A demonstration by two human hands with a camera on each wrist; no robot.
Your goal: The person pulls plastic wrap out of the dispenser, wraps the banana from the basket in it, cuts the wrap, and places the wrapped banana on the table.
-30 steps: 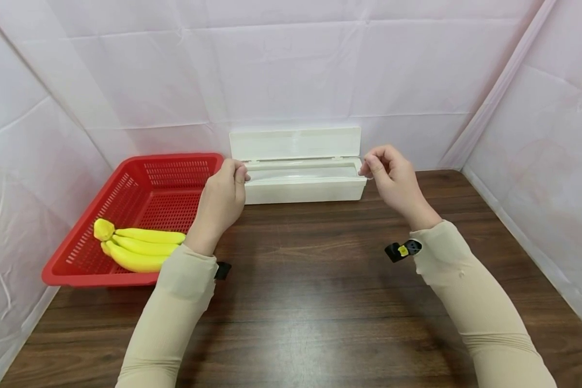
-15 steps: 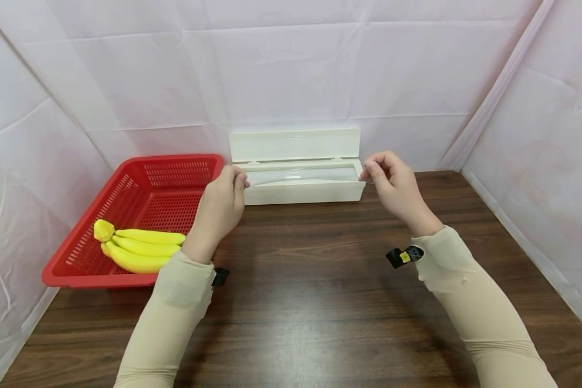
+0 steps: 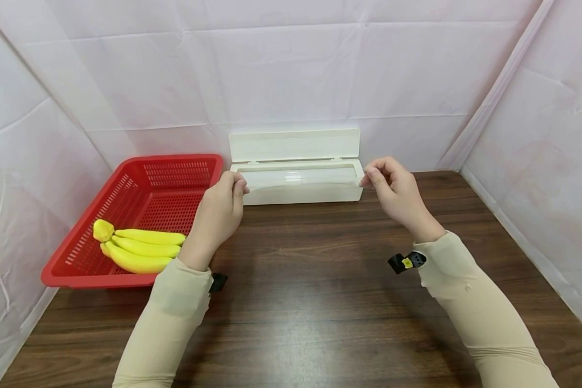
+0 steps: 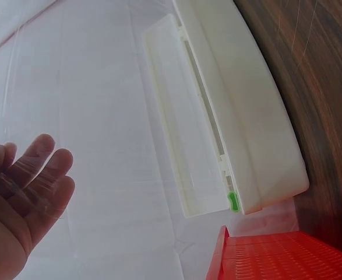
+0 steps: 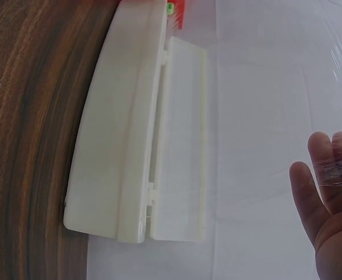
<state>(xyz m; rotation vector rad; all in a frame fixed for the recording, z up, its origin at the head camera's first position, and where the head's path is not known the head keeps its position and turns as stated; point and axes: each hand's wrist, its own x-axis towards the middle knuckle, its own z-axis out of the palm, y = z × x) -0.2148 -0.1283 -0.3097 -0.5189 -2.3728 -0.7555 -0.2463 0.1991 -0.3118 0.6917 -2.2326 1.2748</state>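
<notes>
A long white cling film dispenser box (image 3: 303, 195) stands against the back wall, its lid (image 3: 295, 144) tipped up behind it. Clear cling film (image 3: 293, 177) stretches across its front between both hands. My left hand (image 3: 218, 210) pinches the film's left corner between thumb and index finger, and my right hand (image 3: 396, 191) pinches the right corner. In the left wrist view, wrinkled film crosses the fingers of the left hand (image 4: 28, 198). Shiny film also lies over the fingertips of the right hand (image 5: 328, 192) in the right wrist view. The film's edges are hard to see.
On the left is a red plastic basket (image 3: 97, 281) holding a bunch of yellow bananas (image 3: 143, 248). A green piece (image 4: 233, 201) sits at the box's left end. The dark wooden table (image 3: 300, 302) is bordered by white sheet walls (image 3: 281, 75).
Both hands have come slightly down and toward me, drawing the film over the box's front edge. The box, lid, basket and bananas stay where they were.
</notes>
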